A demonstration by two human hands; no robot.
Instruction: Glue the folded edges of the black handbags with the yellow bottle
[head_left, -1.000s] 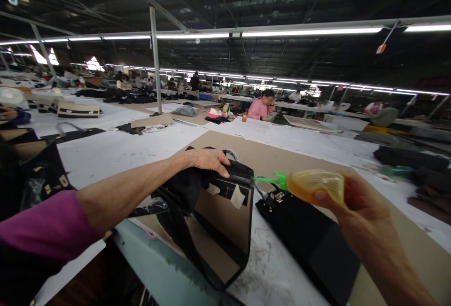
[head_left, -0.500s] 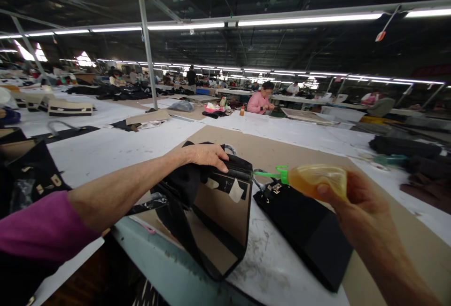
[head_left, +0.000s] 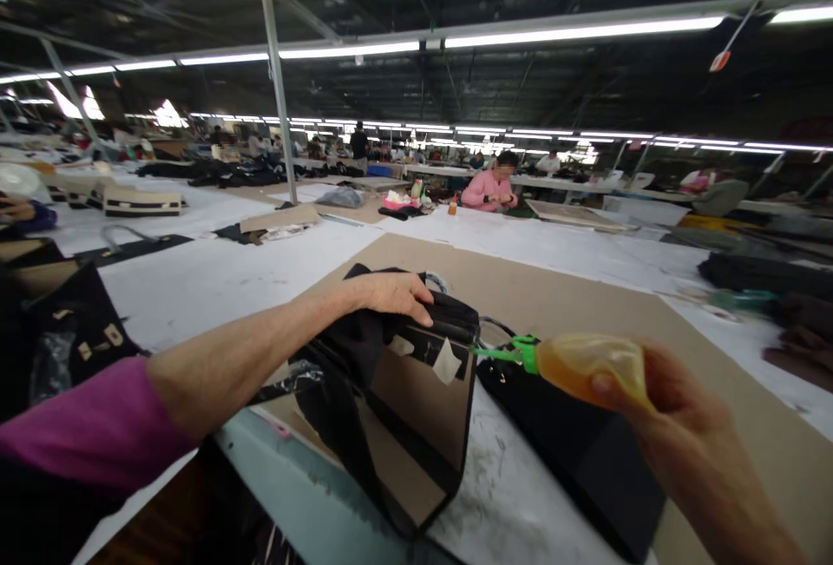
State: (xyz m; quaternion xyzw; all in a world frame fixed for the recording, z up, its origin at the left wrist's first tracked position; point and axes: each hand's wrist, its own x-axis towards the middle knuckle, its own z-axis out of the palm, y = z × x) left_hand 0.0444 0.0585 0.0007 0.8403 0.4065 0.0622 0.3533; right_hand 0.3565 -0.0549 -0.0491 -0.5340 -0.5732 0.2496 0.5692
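Observation:
My left hand [head_left: 390, 293] is closed over the top edge of a black and tan bag [head_left: 409, 400] that hangs partly over the table's front edge. My right hand [head_left: 657, 391] squeezes a soft amber glue bottle [head_left: 586, 365] with a green nozzle [head_left: 504, 351]. The nozzle tip points at the bag's upper right corner, close beside a small pale tag. A second black bag [head_left: 573, 452] lies flat on the table under the bottle.
A brown cardboard sheet [head_left: 586, 296] covers the white table [head_left: 214, 279]. Dark bags [head_left: 71, 322] stand at my left. A person in pink [head_left: 491, 189] sits at a far table. More black pieces [head_left: 761, 274] lie at the right.
The view has shifted a little. My right hand and the bottle have dropped slightly, nozzle still at the bag's corner. My left hand keeps its hold.

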